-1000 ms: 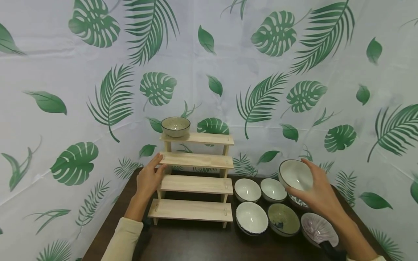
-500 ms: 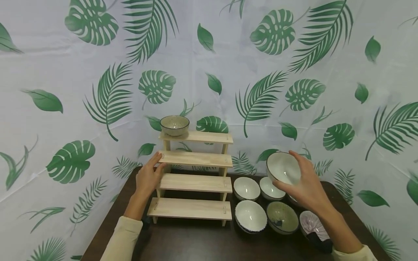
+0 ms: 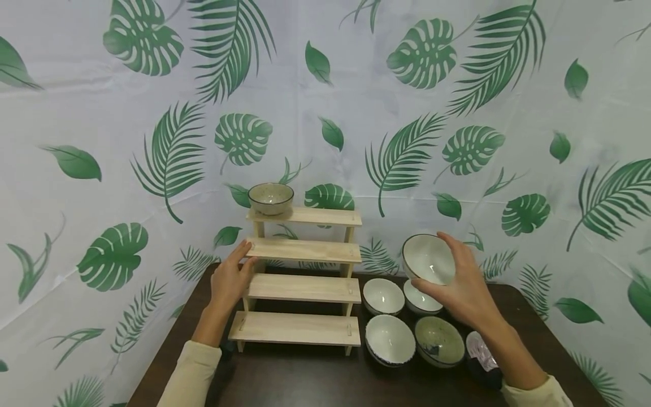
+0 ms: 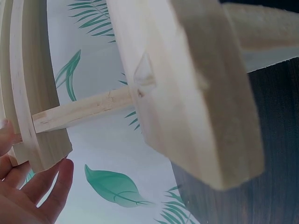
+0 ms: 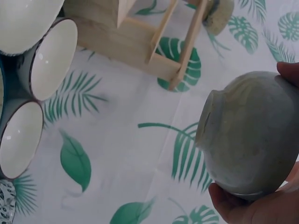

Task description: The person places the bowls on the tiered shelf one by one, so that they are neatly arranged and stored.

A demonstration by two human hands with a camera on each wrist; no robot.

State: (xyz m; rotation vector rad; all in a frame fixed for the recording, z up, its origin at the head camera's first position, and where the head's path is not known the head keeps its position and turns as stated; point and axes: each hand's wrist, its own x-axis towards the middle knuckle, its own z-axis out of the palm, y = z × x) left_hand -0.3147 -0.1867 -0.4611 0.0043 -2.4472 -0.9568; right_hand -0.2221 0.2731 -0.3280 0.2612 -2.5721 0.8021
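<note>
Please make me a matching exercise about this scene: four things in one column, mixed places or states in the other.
1. left hand
2. right hand
3. wooden stand
4. green bowl with dark mark

A. has four shelves
B. holding a raised bowl
C. on the table, among other bowls
D. at the left end of the second-highest shelf

Pairs: 1-D; 2-B; 3-A; 4-C
</note>
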